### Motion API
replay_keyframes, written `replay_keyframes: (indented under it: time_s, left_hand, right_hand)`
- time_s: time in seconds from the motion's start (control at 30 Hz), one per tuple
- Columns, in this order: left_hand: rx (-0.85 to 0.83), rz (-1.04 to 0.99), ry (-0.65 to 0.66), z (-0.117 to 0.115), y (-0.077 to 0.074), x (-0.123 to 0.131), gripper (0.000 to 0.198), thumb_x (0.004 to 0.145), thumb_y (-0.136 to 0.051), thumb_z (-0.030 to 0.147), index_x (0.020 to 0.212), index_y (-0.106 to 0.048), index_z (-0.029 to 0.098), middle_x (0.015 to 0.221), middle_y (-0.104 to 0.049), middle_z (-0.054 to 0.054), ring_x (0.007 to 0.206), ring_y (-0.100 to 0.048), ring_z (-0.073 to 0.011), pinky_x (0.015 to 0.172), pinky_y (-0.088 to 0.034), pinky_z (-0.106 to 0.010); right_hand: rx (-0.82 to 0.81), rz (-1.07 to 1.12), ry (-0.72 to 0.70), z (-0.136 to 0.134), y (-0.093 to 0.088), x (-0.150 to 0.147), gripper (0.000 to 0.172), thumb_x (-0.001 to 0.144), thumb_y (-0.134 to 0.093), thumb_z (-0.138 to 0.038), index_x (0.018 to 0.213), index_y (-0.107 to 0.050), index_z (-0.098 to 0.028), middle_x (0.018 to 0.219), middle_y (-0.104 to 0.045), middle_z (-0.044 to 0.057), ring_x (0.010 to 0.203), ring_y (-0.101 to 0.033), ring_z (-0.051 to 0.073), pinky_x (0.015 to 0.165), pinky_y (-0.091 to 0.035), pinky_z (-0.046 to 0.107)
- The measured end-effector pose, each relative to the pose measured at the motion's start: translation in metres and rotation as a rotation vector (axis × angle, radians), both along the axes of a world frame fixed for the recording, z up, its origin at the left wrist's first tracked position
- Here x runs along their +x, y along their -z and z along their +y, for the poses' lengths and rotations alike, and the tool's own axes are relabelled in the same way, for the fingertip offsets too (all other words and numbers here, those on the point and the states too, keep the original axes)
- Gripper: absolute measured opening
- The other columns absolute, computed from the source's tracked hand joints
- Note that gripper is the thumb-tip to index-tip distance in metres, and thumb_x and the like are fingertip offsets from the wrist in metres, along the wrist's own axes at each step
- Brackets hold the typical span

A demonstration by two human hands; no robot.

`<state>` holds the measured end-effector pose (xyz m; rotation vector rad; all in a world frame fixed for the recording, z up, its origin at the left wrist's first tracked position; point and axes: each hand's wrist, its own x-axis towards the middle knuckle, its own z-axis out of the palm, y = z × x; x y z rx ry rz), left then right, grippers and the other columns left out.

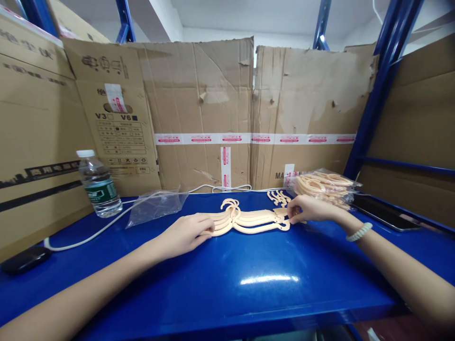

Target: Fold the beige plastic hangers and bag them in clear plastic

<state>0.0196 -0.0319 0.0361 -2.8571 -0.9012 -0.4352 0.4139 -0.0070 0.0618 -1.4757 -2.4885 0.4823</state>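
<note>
A small stack of cream plastic hangers lies flat on the blue shelf top, hooks pointing away from me. My left hand rests on the stack's left ends, fingers curled over them. My right hand, with a white bead bracelet on the wrist, pinches the stack's right ends. A few more loose hangers lie just behind the stack.
A clear bag full of hangers sits at the right, a dark tablet beside it. An empty plastic bag, a water bottle, a white cable and a black device are at the left. Cardboard walls surround the shelf.
</note>
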Motion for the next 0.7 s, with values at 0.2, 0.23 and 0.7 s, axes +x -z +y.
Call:
replay_keyframes:
  time_s: [0.2,0.23,0.7]
  left_hand:
    - [0.081,0.034,-0.047,-0.007,0.001,0.006,0.010,0.094,-0.048,0.018,0.088,-0.056,0.020,0.099,-0.068,-0.005,0.090,-0.065,-0.0226,0.071,-0.047,-0.030]
    - [0.096,0.039,-0.052,-0.008,0.001,0.007,0.011,0.094,-0.048,0.018,0.088,-0.056,0.020,0.100,-0.068,-0.006,0.090,-0.065,-0.0231,0.071,-0.048,-0.030]
    - [0.241,0.067,-0.018,-0.010,0.010,0.010,0.011,0.094,-0.047,0.017,0.093,-0.058,0.017,0.097,-0.068,-0.008,0.089,-0.065,-0.0254,0.075,-0.051,-0.036]
  right_hand:
    - [0.207,-0.115,0.077,0.008,-0.001,0.011,0.017,0.080,-0.059,-0.027,0.086,-0.070,-0.016,0.077,-0.071,0.005,0.071,-0.066,0.019,0.061,-0.048,0.026]
    - [0.266,-0.138,0.105,0.010,-0.002,0.015,0.019,0.082,-0.056,-0.024,0.091,-0.070,-0.015,0.081,-0.071,0.006,0.073,-0.066,0.020,0.063,-0.049,0.026]
    - [0.464,-0.626,-0.019,0.072,0.003,0.004,0.031,0.096,-0.058,-0.029,0.125,-0.058,-0.017,0.125,-0.060,0.011,0.104,-0.062,0.024,0.088,-0.051,0.044]
